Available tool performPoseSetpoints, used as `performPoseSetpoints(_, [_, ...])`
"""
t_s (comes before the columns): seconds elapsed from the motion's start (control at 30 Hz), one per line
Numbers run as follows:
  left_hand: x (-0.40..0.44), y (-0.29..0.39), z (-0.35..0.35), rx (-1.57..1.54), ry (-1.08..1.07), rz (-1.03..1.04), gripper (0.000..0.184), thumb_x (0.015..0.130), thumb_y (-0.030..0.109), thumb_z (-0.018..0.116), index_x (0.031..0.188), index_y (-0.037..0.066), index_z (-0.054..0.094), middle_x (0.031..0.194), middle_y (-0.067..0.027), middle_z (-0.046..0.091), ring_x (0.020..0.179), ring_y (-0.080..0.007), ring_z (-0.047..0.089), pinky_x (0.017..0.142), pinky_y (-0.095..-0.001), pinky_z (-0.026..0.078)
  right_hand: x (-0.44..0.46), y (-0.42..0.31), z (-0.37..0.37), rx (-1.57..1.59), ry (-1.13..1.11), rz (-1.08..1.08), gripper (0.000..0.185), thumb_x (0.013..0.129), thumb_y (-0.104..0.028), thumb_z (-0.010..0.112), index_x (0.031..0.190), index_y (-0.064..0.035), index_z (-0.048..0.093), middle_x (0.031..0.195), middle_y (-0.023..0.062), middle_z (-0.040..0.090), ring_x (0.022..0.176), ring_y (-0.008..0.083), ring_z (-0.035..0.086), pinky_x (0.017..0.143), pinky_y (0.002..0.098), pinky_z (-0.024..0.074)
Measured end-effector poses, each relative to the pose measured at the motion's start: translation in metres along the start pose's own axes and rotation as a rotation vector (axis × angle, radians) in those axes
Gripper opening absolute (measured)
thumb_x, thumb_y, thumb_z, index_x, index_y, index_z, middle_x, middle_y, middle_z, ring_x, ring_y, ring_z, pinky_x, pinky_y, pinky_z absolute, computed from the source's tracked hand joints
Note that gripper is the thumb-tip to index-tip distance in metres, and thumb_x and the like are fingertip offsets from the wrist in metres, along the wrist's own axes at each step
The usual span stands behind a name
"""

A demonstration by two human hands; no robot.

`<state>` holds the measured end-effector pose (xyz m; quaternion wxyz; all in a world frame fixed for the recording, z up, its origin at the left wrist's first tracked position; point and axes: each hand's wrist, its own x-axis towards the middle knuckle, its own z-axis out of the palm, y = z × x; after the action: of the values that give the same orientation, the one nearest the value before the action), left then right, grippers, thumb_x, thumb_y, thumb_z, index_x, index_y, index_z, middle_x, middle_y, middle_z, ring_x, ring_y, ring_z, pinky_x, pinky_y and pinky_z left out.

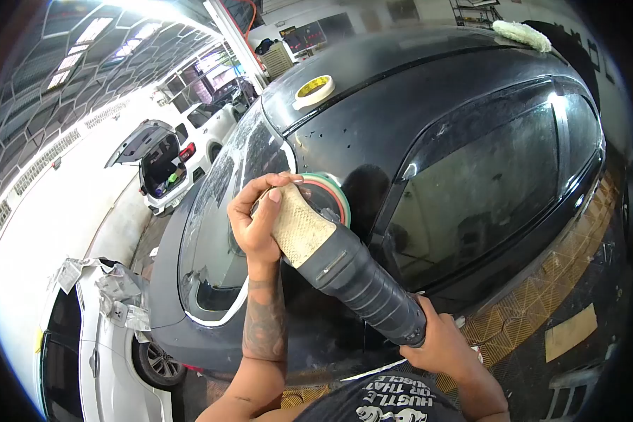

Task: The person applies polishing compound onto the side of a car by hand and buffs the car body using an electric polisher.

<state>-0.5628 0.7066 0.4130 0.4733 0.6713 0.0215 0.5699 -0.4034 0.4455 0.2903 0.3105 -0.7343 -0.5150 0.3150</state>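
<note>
A black power polisher (362, 271) lies diagonally across the middle of the view. My left hand (260, 214) is wrapped round its pale, textured head, fingertips near the rim of the round green and orange pad (336, 195). My right hand (436, 337) grips the rear end of the polisher's body. The pad is at the dark car's rear pillar, between the rear window (218, 190) and the side window (478, 190); its contact face is hidden. A roll of masking tape (315, 91) sits on the roof (401, 53) of the black car.
A fluffy white pad (522, 35) rests at the roof's far edge. White car (112, 359) with newspaper on it stands at lower left; another car (163, 165) has its tailgate raised. Cardboard (571, 332) lies on the floor at right.
</note>
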Motion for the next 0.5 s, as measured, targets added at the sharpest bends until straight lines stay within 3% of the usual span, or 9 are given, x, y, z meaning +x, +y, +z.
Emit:
performPoseSetpoints(0.13, [-0.012, 0.002, -0.004, 0.006, 0.014, 0.005, 0.024, 0.088, 0.010, 0.060, 0.103, -0.008, 0.067, 0.100, -0.0267, 0.069, 0.082, -0.0326, 0.069, 0.077, -0.0405, 0.058, 0.003, 0.010, 0.011, 0.007, -0.013, -0.014, 0.097, 0.070, -0.029, 0.078, 0.152, -0.0125, 0.028, 0.101, 0.0372, 0.063, 0.104, 0.0560, 0.061, 0.098, 0.0565, 0.0468])
performPoseSetpoints(0.2, [-0.018, 0.004, -0.006, 0.012, 0.021, 0.010, 0.024, 0.088, 0.010, 0.061, 0.103, -0.008, 0.067, 0.100, -0.0268, 0.069, 0.082, -0.0332, 0.069, 0.077, -0.0410, 0.058, 0.003, 0.012, 0.015, 0.023, 0.012, -0.012, 0.085, 0.068, -0.021, 0.077, 0.143, -0.0102, 0.038, 0.100, 0.0303, 0.067, 0.098, 0.0523, 0.063, 0.091, 0.0529, 0.0506])
performPoseSetpoints(0.33, [-0.024, 0.001, -0.010, 0.004, 0.016, 0.043, 0.022, 0.088, 0.008, 0.060, 0.102, -0.009, 0.067, 0.099, -0.0260, 0.070, 0.083, -0.0326, 0.070, 0.076, -0.0401, 0.058, 0.006, 0.021, 0.023, 0.043, 0.029, -0.075, 0.083, 0.067, -0.020, 0.076, 0.141, -0.0089, 0.039, 0.093, 0.0292, 0.069, 0.091, 0.0520, 0.066, 0.085, 0.0529, 0.0524])
performPoseSetpoints(0.4, [-0.024, 0.002, -0.009, -0.009, 0.009, 0.055, 0.021, 0.089, 0.006, 0.061, 0.102, -0.009, 0.066, 0.099, -0.0252, 0.070, 0.083, -0.0308, 0.070, 0.076, -0.0385, 0.058, 0.007, 0.025, 0.025, 0.091, -0.051, -0.028, 0.094, 0.071, -0.029, 0.078, 0.150, -0.0150, 0.029, 0.102, 0.0362, 0.062, 0.103, 0.0548, 0.060, 0.098, 0.0566, 0.0458])
performPoseSetpoints(0.5, [-0.018, 0.004, -0.003, 0.007, 0.013, 0.014, 0.022, 0.089, 0.009, 0.060, 0.102, -0.008, 0.067, 0.101, -0.0271, 0.069, 0.084, -0.0337, 0.068, 0.079, -0.0413, 0.057, 0.006, 0.019, 0.020, 0.087, -0.049, -0.004, 0.095, 0.071, -0.029, 0.078, 0.151, -0.0155, 0.029, 0.103, 0.0362, 0.062, 0.104, 0.0543, 0.059, 0.098, 0.0572, 0.0451])
